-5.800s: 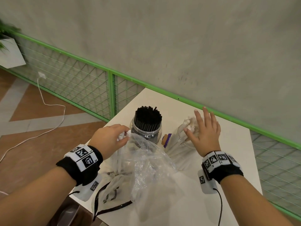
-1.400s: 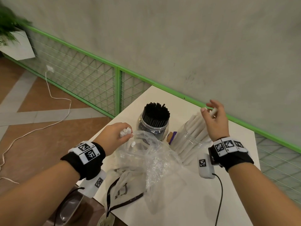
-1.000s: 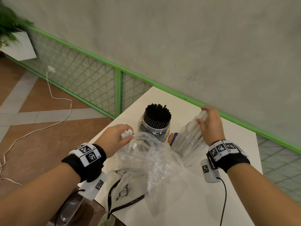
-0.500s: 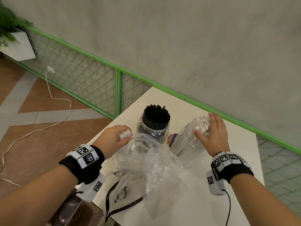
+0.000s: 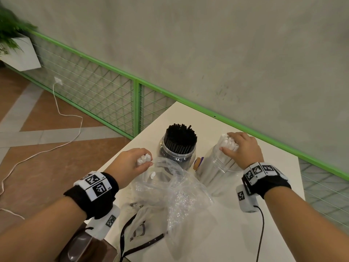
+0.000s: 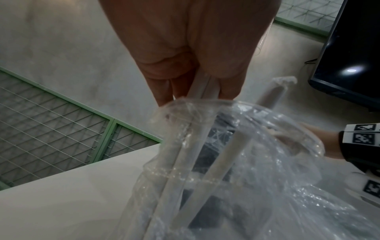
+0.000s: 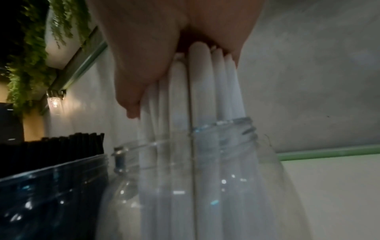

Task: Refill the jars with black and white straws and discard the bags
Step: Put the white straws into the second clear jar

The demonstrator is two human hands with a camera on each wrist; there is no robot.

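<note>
On the white table (image 5: pixel 236 233) a clear jar (image 5: pixel 217 173) holds white straws (image 5: pixel 226 142). My right hand (image 5: pixel 229 142) sits on top of that bundle, fingers curled over the far side and thumb (image 7: pixel 131 100) against the near side. To its left stands a jar of black straws (image 5: pixel 180 135). A crumpled clear plastic bag (image 5: pixel 175 191) lies in front of the jars. My left hand (image 5: pixel 146 160) pinches the tops of a few white straws (image 6: pixel 205 91) that stick out of the bag's mouth; one more straw (image 6: pixel 222 155) leans loose inside.
A pale cloth bag with a black strap (image 5: pixel 139 231) lies at the table's near left edge. A small cork-and-purple object (image 5: pixel 198 162) sits between the jars. A green mesh fence (image 5: pixel 136 106) and a grey wall run behind. A dark screen (image 6: pixel 349 56) is off to the right.
My right hand carried white straws to the jar and came down onto the bundle's top; the jar now stands more upright. The left hand has kept its pinch at the bag.
</note>
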